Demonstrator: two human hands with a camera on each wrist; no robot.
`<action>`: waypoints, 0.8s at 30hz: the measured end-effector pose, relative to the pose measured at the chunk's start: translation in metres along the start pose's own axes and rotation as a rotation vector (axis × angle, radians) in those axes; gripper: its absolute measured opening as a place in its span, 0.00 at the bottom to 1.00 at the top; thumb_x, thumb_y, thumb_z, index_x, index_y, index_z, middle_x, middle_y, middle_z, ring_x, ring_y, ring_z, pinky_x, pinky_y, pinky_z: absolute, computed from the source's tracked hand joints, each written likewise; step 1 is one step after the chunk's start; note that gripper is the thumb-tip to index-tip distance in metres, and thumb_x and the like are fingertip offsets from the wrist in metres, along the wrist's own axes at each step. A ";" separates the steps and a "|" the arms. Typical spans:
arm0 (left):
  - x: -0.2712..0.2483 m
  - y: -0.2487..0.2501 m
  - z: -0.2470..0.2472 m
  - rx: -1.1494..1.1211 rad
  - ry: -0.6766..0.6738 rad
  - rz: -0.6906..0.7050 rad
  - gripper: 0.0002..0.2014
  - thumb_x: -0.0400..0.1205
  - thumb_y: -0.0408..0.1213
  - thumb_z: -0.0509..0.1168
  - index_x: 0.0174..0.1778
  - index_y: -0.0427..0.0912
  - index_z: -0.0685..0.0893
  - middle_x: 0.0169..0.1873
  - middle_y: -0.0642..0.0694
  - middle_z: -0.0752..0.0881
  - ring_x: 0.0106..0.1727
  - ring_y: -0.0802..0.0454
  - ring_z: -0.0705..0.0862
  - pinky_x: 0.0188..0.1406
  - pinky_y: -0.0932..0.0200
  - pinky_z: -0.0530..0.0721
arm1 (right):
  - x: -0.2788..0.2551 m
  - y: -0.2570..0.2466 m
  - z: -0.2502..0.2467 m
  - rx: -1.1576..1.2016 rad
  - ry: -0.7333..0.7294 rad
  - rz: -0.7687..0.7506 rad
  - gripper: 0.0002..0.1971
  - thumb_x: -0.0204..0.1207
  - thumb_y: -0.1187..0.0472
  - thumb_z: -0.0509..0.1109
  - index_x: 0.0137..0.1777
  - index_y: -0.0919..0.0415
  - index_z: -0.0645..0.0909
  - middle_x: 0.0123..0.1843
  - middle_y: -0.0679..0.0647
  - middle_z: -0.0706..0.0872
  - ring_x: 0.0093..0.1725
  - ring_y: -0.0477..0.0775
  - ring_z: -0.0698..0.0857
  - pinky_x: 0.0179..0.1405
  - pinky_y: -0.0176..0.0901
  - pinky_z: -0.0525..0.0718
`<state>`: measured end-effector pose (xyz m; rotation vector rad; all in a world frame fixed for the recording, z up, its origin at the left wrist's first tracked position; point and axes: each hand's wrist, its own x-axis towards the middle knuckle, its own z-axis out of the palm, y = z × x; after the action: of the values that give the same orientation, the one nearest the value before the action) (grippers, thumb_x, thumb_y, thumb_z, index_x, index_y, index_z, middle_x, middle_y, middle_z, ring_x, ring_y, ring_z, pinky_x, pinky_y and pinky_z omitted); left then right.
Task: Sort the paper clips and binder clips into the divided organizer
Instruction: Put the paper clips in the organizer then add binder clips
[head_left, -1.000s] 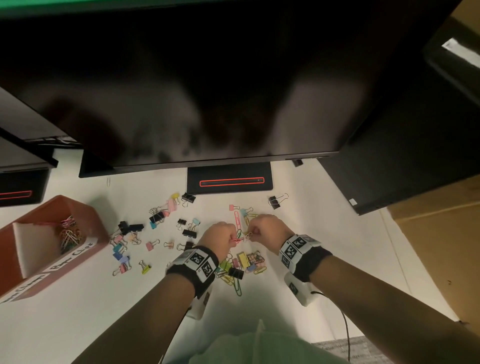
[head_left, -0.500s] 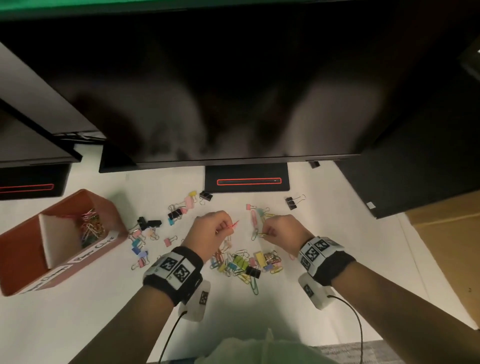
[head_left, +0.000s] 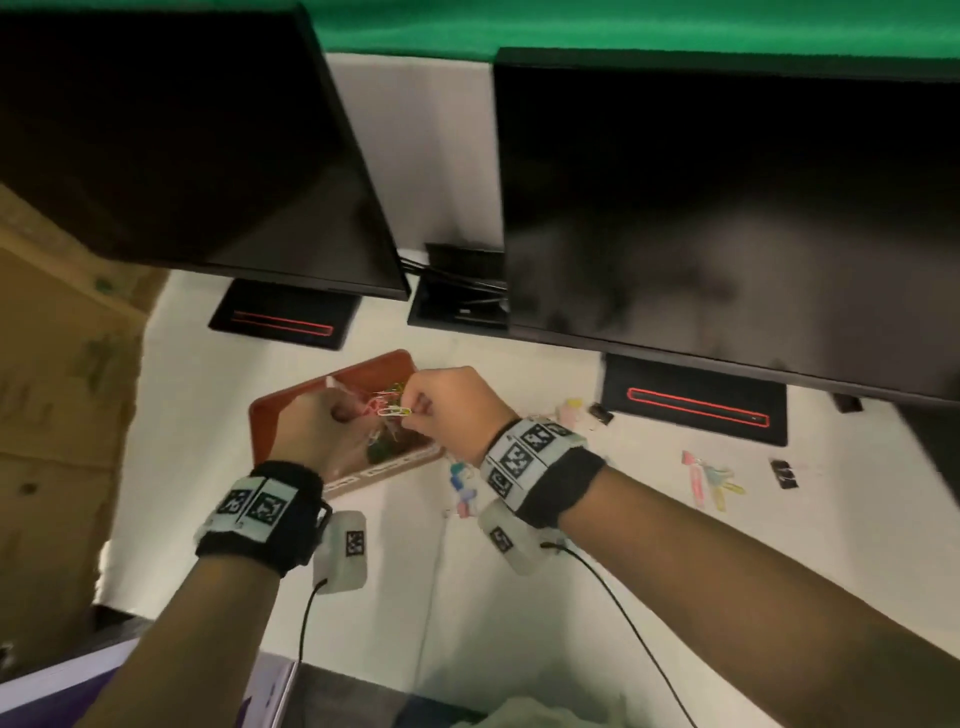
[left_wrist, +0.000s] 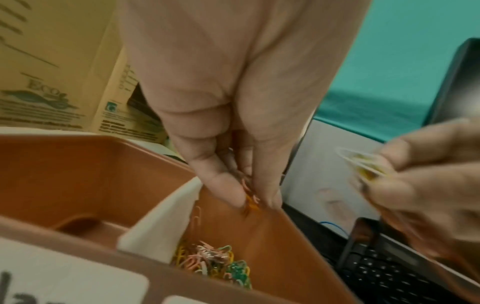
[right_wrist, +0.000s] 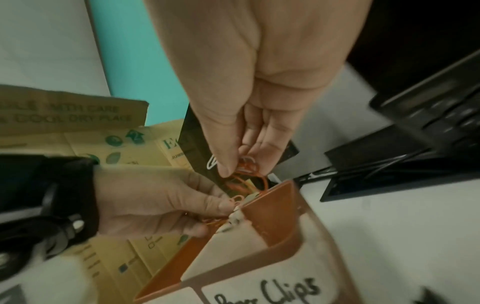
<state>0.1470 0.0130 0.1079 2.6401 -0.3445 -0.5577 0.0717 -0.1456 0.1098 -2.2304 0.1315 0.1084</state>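
Note:
The brown divided organizer (head_left: 358, 369) stands on the white desk, with a white divider (left_wrist: 161, 222) across it. Over it my left hand (head_left: 343, 415) pinches pink and orange paper clips (left_wrist: 249, 197) just above the compartment that holds a heap of coloured paper clips (left_wrist: 215, 263). My right hand (head_left: 415, 410) is close beside it and pinches a yellow and a white paper clip (head_left: 395, 412), with orange ones too in the right wrist view (right_wrist: 246, 166). A label reading "Clips" (right_wrist: 267, 292) is on the organizer's front wall.
Loose pastel clips (head_left: 711, 478) and a black binder clip (head_left: 783, 473) lie on the desk to the right. Two dark monitors (head_left: 727, 208) on stands (head_left: 696, 405) overhang the back. A cardboard box (head_left: 62, 389) flanks the left edge; a keyboard (left_wrist: 389, 273) lies behind the organizer.
Both hands have left the clip pile and moved left over the organizer, each carrying paper clips. The head view swung left with them.

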 end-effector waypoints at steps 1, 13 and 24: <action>0.004 -0.006 -0.001 -0.026 -0.013 -0.024 0.04 0.74 0.40 0.72 0.37 0.49 0.84 0.35 0.51 0.87 0.41 0.51 0.85 0.53 0.51 0.85 | 0.013 -0.009 0.011 -0.010 -0.009 0.022 0.05 0.73 0.63 0.72 0.48 0.59 0.83 0.46 0.57 0.87 0.46 0.56 0.85 0.52 0.48 0.84; 0.014 0.033 0.015 -0.405 -0.035 0.135 0.12 0.83 0.40 0.60 0.62 0.49 0.78 0.59 0.46 0.84 0.59 0.48 0.82 0.64 0.46 0.81 | -0.034 0.053 -0.014 0.086 0.081 0.154 0.08 0.76 0.55 0.69 0.53 0.54 0.82 0.46 0.44 0.84 0.43 0.45 0.83 0.45 0.32 0.80; 0.084 0.137 0.124 -0.076 -0.162 -0.166 0.33 0.83 0.49 0.58 0.79 0.35 0.58 0.80 0.35 0.54 0.78 0.36 0.62 0.78 0.47 0.61 | -0.187 0.200 -0.082 -0.128 0.204 0.606 0.14 0.72 0.53 0.73 0.58 0.50 0.82 0.54 0.45 0.80 0.52 0.47 0.80 0.60 0.40 0.79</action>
<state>0.1466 -0.1781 0.0383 2.5714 -0.1488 -0.8242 -0.1372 -0.3218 0.0272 -2.2541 0.9323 0.2203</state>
